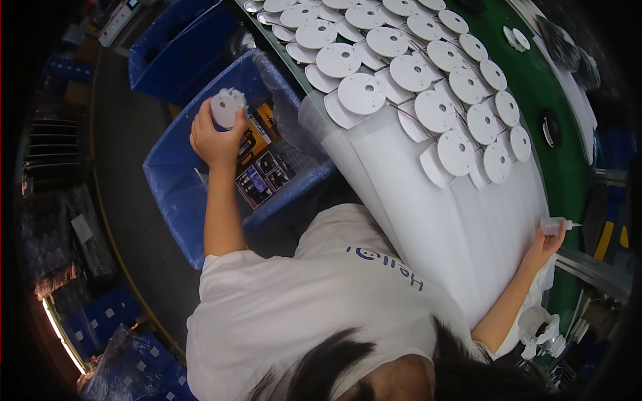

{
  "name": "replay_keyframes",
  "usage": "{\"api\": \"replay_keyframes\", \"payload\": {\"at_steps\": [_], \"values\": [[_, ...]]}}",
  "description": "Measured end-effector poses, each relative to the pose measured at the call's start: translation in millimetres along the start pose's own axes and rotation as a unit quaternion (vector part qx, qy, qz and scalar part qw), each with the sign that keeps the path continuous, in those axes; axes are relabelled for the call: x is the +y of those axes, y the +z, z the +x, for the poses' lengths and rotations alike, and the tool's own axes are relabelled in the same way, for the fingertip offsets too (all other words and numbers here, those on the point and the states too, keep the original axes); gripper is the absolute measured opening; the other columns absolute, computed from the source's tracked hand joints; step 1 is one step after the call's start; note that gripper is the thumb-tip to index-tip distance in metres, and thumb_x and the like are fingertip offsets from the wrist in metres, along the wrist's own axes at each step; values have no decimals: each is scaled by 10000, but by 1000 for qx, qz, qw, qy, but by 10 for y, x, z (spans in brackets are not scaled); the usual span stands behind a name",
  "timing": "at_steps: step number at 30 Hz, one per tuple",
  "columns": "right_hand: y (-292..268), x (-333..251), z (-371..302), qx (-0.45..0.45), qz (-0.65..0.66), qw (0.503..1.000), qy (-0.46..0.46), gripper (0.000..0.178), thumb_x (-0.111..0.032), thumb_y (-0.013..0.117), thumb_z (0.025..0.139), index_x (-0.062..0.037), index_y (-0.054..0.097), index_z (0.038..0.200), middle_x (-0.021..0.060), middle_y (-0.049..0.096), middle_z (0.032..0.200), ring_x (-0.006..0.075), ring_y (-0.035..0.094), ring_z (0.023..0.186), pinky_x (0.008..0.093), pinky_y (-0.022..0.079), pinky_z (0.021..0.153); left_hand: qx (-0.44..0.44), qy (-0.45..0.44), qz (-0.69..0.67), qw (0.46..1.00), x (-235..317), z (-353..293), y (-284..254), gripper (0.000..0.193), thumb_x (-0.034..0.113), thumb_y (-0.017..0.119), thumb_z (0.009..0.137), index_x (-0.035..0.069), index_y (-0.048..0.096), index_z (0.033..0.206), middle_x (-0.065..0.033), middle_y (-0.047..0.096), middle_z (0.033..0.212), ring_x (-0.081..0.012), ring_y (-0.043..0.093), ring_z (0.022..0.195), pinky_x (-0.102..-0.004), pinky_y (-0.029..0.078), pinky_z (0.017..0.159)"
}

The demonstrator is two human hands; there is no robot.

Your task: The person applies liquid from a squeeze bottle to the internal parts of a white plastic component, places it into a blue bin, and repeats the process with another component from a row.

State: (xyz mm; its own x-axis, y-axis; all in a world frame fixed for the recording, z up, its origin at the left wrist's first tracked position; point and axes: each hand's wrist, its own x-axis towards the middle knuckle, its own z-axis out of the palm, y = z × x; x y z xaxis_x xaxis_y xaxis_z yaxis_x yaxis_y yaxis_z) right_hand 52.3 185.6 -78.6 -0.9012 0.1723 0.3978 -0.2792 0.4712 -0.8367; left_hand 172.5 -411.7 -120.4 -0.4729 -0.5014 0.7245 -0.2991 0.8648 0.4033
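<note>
White ribbed plastic disc (228, 107) gripped by left hand (215, 139) | right hand (545, 246) grasps clear dropper bottle (556, 226)

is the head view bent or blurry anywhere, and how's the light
Head view: strong fisheye, the bench's green edge curves and the corners go black; white discs and foam sheet are bright, nearly washed out; the left floor is dim; left hand and right hand look reasonably sharp.

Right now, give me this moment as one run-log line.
left hand: holds white round part over blue bin | right hand: holds small dropper bottle | white discs: overlapping rows on white sheet
</note>
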Motion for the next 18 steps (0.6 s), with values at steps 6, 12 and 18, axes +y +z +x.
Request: {"api": "replay_keyframes", "payload": {"at_steps": [6, 12, 18], "values": [[11, -34, -54, -2, -107, 994, 7, 574, 25, 505, 735, -68, 341, 1276, 124, 410, 1194, 193, 446, 995, 273, 372, 838, -49, -49, -50, 996, 71, -237, 227, 578, 313, 664, 559, 32, 550, 1051, -91, 601, 849, -231, 578, 760, -314, 432, 626], [68, -121, -83, -18, -210, 977, 13, 556, -14, 541, 723, -75, 384, 1253, 78, 407, 1250, 166, 429, 973, 238, 371, 749, -25, 266, -261, 928, 1124, 357, 23, 575, 405, 633, 550, 9, 582, 963, -72, 549, 742, -201, 483, 550, -281, 382, 521], [103, -218, -96, -24, -217, 976, -25, 563, -3, 527, 731, -102, 374, 1264, 81, 402, 1240, 151, 440, 925, 224, 379, 727, -218, 313, -216, 899, 1646, 101, -54, 594, 426, 668, 526, 32, 588, 963, -44, 527, 703, -198, 492, 567, -308, 353, 520]]}}
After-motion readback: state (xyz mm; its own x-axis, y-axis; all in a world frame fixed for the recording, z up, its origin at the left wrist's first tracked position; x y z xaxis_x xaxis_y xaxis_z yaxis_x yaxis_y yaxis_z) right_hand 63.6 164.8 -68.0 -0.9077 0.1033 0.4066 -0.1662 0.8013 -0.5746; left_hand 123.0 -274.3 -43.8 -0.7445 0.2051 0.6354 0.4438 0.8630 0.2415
